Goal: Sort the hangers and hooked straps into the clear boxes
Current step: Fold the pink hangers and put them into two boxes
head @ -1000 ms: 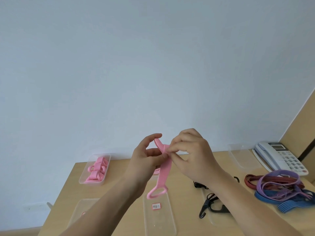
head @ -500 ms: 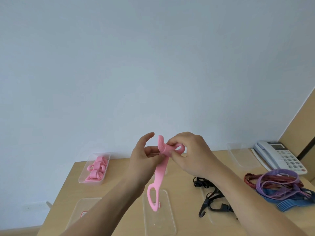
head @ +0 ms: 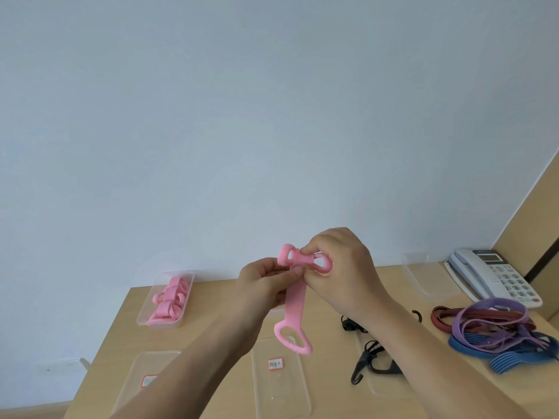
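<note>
Writing on the label (head: 275, 364) cannot be read; black hooked straps (head: 364, 359) are partly hidden by the right forearm (head: 438, 370).

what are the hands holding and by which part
A pink strap, by its upper end: left hand pinches below the fold, right hand grips the folded top loop.

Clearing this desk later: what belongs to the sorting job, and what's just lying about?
Job: pink strap, held by left hand and right hand; box of pink straps; labelled clear box; black hooked straps; coloured strap pile.
Lying about: telephone.
</note>
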Demonstrator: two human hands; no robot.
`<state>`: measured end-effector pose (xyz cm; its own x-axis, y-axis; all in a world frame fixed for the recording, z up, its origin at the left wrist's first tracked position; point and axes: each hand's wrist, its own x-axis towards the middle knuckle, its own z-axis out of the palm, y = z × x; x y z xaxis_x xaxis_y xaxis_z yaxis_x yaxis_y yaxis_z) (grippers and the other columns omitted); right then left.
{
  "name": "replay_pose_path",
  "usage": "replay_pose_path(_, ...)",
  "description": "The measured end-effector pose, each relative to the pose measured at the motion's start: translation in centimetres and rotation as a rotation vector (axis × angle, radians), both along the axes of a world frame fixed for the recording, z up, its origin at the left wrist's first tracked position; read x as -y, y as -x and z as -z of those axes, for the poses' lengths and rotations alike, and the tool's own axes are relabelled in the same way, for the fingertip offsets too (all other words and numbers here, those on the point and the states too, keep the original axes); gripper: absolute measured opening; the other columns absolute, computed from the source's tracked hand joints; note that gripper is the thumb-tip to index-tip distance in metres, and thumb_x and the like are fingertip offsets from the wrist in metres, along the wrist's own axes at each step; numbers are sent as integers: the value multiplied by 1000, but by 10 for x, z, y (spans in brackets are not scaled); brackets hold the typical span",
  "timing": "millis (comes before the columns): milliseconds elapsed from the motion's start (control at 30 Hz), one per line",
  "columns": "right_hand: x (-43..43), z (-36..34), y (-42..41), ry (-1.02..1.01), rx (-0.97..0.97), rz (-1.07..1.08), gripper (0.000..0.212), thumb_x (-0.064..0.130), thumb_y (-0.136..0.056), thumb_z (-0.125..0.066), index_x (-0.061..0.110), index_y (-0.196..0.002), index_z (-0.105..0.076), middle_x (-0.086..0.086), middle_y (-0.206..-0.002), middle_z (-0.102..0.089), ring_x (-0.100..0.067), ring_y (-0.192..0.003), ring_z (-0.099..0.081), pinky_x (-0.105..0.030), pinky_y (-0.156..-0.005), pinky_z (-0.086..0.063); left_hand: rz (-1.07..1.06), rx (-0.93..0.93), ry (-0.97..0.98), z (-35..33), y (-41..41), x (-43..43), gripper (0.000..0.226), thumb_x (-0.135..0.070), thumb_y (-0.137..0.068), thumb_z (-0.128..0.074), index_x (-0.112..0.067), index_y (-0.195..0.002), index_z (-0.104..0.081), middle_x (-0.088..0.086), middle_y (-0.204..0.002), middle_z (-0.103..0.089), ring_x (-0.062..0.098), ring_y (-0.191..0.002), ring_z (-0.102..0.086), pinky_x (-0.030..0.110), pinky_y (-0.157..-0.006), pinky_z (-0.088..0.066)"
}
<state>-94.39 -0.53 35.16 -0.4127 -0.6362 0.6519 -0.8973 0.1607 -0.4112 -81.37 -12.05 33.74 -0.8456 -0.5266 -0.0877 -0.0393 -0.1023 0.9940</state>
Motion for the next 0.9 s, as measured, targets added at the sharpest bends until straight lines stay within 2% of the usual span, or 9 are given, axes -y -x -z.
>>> replay_pose_path(100, -1, 4, 0, 48, -68, -8, 20, 1, -72, -81, 15, -76, -68, 8, -80, -62, -17, -85, -56, -28, -70, -48, 38, -28, -31, -4, 0, 4, 42, -40, -89, -69, -6, -113, -77, 29, -116, -71, 44, -100, -66, 57, -105, -50)
replay_pose_path(167, -2, 5, 0, 72, -98, -5, 22, -2, -71, -81, 13, -74, -66, 7, -82, -62, -18, -86, -56, -31, -69, -49, 58, -37, -40, -6, 1, 7, 40, -40, -91, -68, -8, -114, -77, 28, -120, -71, 47, -107, -67, 59, -110, -49)
replay_pose_path(267, -4, 4, -4, 102, -131, -31, 32, -6, -69, -79, 18, -70, -58, 5, -85, -63, -21, -87, -57, -34, -69, -50, 106, -48, -34, -9, 1, 9, 39, -40, -94, -67, -9, -115, -78, 21, -117, -75, 33, -106, -69, 53, -107, -50)
replay_pose_path(333, -6, 4, -7, 118, -139, -69, 34, -6, -71, -80, 24, -75, -63, 4, -88, -64, -23, -88, -58, -34, -70, -51, 123, -61, -23, -9, 0, 9, 34, -35, -98, -63, -8, -113, -78, 14, -108, -78, 29, -105, -71, 51, -105, -52)
replay_pose_path(433, -9, 5, -9, 119, -126, -118, 23, -4, -75, -79, 18, -82, -78, 5, -91, -66, -24, -91, -59, -31, -74, -51, 95, -66, -21, -10, -1, 12, 26, -20, -94, -66, -6, -112, -77, 11, -99, -78, 27, -99, -72, 54, -106, -51)
replay_pose_path(567, -12, -5, -11, 127, -67, -157, 28, -7, -74, -75, 18, -83, -80, 5, -82, -70, -22, -92, -61, -28, -77, -51, 35, -52, -61, -9, 0, 10, 39, -17, -74, -76, -6, -111, -77, 27, -115, -73, 29, -96, -69, 62, -109, -45)
replay_pose_path(700, -14, -12, -8, 154, 65, -170, 21, -1, -78, -72, 16, -89, -79, 8, -82, -72, -12, -91, -65, -30, -78, -53, 1, -32, -28, -8, 0, 7, 49, -16, -72, -77, -6, -119, -71, 24, -114, -75, 38, -100, -71, 62, -107, -47)
replay_pose_path(833, -12, -8, -5, -74, 130, -84, 26, 10, -87, -71, 19, -111, -75, 10, -110, -65, -6, -101, -57, -26, -88, -48, -21, -42, -11, -8, -1, 5, 53, -14, -72, -78, -17, -123, -63, 16, -111, -77, 35, -94, -72, 59, -104, -50)
replay_pose_path(900, -12, -7, -4, -158, 153, -107, 22, 14, -92, -66, 19, -112, -75, 9, -112, -68, -8, -103, -59, -31, -90, -50, -41, -54, -18, -9, 0, 2, 58, -14, -70, -80, -21, -124, -61, 14, -112, -77, 34, -94, -71, 60, -104, -50)
